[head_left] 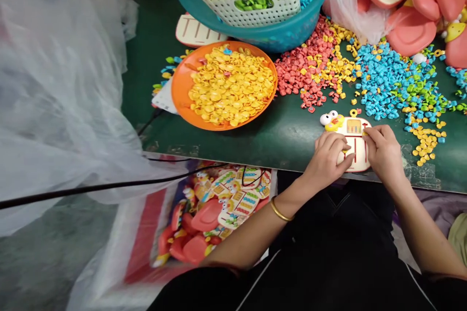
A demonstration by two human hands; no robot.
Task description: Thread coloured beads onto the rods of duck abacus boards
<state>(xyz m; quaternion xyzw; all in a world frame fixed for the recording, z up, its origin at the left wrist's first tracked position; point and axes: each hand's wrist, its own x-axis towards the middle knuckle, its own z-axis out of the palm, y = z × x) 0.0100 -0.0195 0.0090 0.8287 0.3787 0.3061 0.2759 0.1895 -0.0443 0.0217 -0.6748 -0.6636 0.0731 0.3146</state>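
A white toy panel point(359, 151) with a duck-like head, bulging eyes and a yellow beak lies flat at the table's front edge. It has dark red slots and a small printed window near its top. My left hand point(327, 158) rests over the panel's left side, fingers curled, with a bit of yellow showing between thumb and forefinger. At the panel's upper right, the fingertips of my right hand point(382, 148) are pinched together over a small yellow piece, largely hidden by the fingers.
Left of the panel stands an orange bowl point(178, 95) of yellow pieces. Behind it, a white basket point(219, 7) of green pieces sits in a teal tub point(270, 39). Loose red pieces point(304, 70) and blue pieces point(379, 77) cover the table's right. Below is a box of toys point(204, 216).
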